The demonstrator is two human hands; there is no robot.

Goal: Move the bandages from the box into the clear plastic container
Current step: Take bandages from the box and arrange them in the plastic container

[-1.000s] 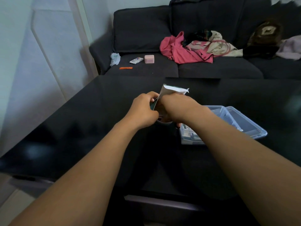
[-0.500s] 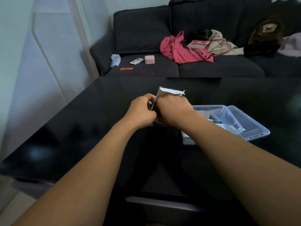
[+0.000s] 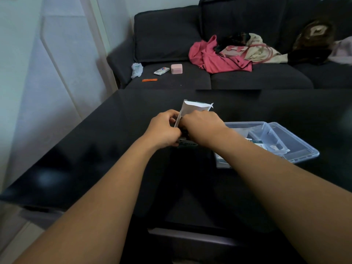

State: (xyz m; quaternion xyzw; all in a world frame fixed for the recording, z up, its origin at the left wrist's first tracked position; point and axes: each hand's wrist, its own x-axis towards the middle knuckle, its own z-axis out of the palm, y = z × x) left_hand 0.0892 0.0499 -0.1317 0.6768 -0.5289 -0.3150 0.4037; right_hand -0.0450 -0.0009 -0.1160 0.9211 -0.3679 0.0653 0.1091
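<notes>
Both hands meet over the black table (image 3: 95,149) at centre frame. The left hand (image 3: 163,130) curls around the box (image 3: 192,109), whose white flap stands open at 12 o'clock; the right hand (image 3: 202,126) also grips it. The clear plastic container (image 3: 297,157) sits at 3 o'clock, bandages (image 3: 256,143) inside.

A dark sofa (image 3: 238,77) is sitting at twelve o'clock beyond the black table (image 3: 95,149), carrying a pink garment (image 3: 211,58), a pink case (image 3: 176,68) and an orange strip (image 3: 149,80).
</notes>
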